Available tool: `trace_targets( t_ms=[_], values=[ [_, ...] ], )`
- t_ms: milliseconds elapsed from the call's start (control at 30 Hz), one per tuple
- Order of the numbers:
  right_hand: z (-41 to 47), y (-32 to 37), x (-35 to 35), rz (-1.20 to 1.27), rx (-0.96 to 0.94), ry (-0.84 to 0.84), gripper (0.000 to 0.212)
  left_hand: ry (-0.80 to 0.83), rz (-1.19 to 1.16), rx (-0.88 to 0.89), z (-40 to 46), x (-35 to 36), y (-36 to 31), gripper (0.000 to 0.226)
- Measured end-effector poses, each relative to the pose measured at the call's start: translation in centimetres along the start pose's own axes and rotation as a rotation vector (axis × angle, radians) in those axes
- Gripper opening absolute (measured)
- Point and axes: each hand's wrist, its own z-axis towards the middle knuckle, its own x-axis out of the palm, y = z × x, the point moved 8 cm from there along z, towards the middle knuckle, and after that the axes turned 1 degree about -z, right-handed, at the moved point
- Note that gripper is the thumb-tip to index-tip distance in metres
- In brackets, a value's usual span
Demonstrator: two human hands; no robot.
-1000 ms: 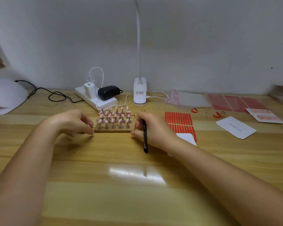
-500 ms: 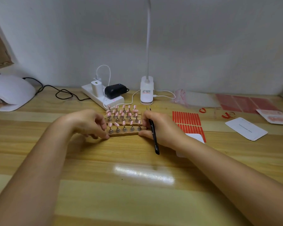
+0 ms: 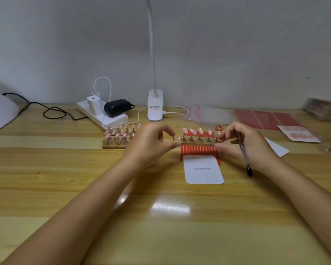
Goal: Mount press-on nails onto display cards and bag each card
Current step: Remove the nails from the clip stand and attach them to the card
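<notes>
Lifted off the wooden block since a moment ago, one wooden strip of five pink nails now hangs between both hands over the red adhesive sheet. Left hand fingers pinch its left end; right hand fingers pinch the right end and also grip a black pen. A white card lies on the desk just beneath.

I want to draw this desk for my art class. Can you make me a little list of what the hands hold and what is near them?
left hand: pinches left end of wooden strip
right hand: pinches right end, also holds black pen
strip: lifted, five pink nails on stands
under strip: red striped sheet, white card
left of hands: wooden block with more nails
behind: white lamp base, power strip
</notes>
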Motion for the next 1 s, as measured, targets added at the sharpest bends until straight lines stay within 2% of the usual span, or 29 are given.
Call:
trace_targets(
  t_ms=[367, 567, 700, 733, 867, 1000],
  values=[
    [-0.9, -2.4, 0.5, -0.079, 0.021, 0.039, 0.032, 0.058, 0.129, -0.066, 0.1, 3.1, 1.7, 0.028],
    [-1.2, -2.1, -0.3, -0.157, 0.003, 0.03, 0.012, 0.055, 0.211, -0.038, -0.2, 3.1, 1.6, 0.029],
    [-1.4, -1.7, -2.4, -0.289, 0.019, -0.099, 0.052, 0.069, 0.223, -0.028, -0.3, 3.1, 1.7, 0.028],
    [-1.4, -1.5, -2.8, -0.316, 0.013, -0.127, 0.054, 0.074, 0.214, -0.027, -0.2, 3.1, 1.7, 0.028],
    [-1.7, -1.2, -3.2, -0.4, -0.06, -0.16, 0.017, 0.04, 0.153, -0.005, -0.3, 3.0, 1.4, 0.033],
    [-1.6, -2.0, -2.2, -0.573, -0.034, -0.056, 0.013, -0.042, 0.085, 0.026, -0.4, 3.0, 0.7, 0.033]
  ],
)
